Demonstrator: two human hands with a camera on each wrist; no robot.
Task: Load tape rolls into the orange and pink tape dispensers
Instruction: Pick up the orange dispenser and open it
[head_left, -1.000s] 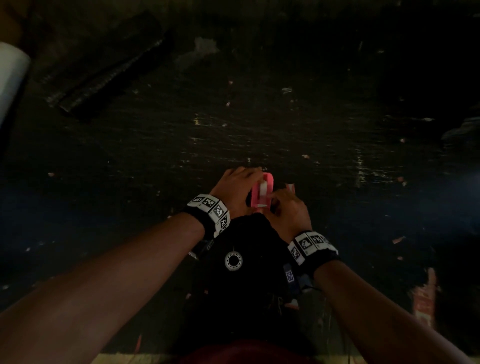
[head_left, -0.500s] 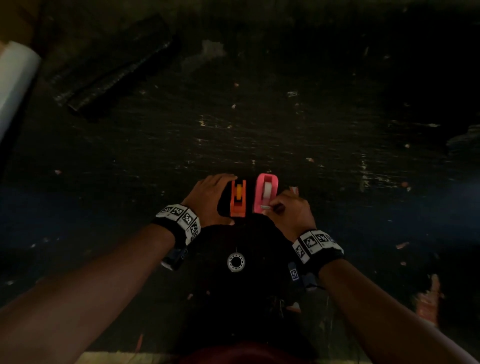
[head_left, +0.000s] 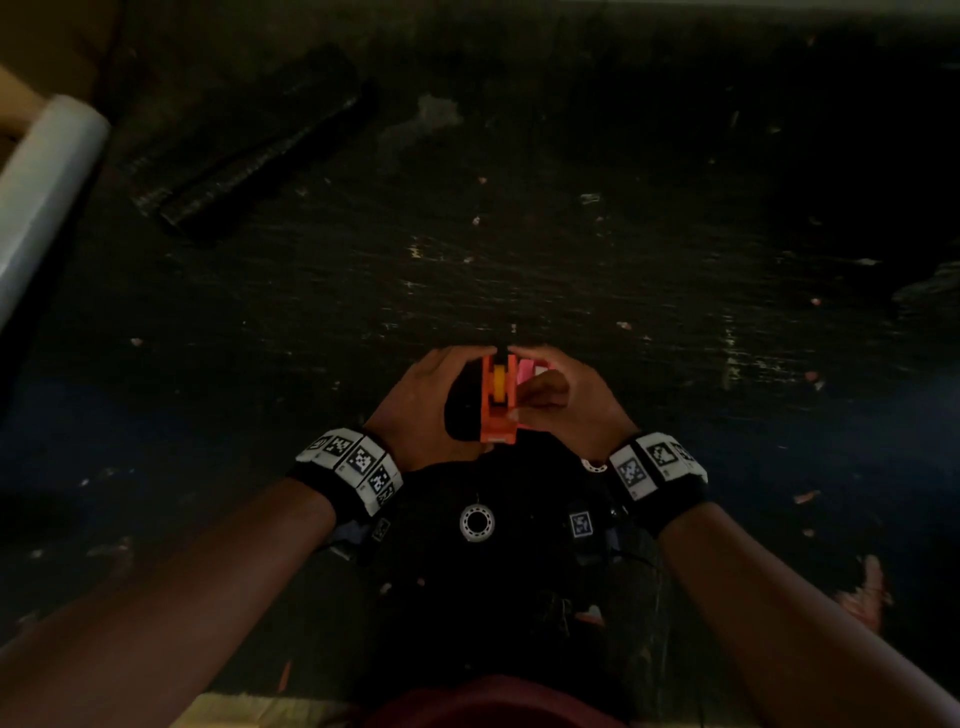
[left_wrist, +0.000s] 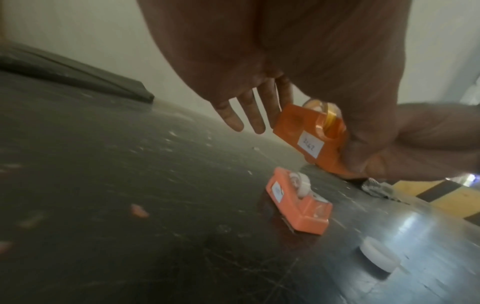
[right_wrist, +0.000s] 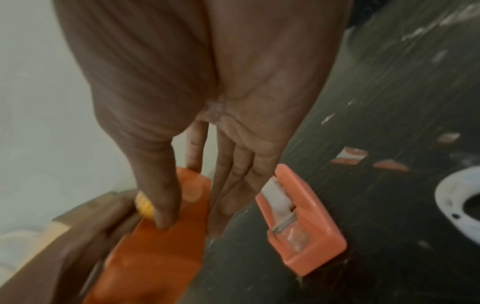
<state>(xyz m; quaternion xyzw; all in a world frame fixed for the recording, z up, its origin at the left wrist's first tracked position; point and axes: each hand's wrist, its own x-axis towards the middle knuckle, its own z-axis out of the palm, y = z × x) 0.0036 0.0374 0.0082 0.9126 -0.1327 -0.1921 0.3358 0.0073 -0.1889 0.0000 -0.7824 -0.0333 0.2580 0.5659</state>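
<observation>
I hold the orange dispenser (head_left: 497, 410) just above the dark table (head_left: 571, 249), a yellow tape roll (head_left: 500, 382) seated in it. My left hand (head_left: 431, 400) grips its left side, with the smaller fingers (left_wrist: 233, 119) stretched out. My right hand (head_left: 561, 395) grips the right side, thumb (right_wrist: 161, 201) pressed on the wall beside the yellow roll (right_wrist: 144, 207). The pink dispenser (right_wrist: 303, 222) stands on the table to the right with a white roll in it, free of both hands. In the head view my right hand hides most of the pink dispenser (head_left: 525, 370).
A black wrapped roll (head_left: 249, 156) lies at the back left, and a white film roll (head_left: 47, 182) sticks in from the left edge. A white ring (right_wrist: 457, 201) lies close to the pink dispenser. Small paper scraps (right_wrist: 350, 156) dot the table.
Half a second ago both dispensers stood on the table, one hand at each. My right hand has left the pink one, and both hands now hold the lifted orange one.
</observation>
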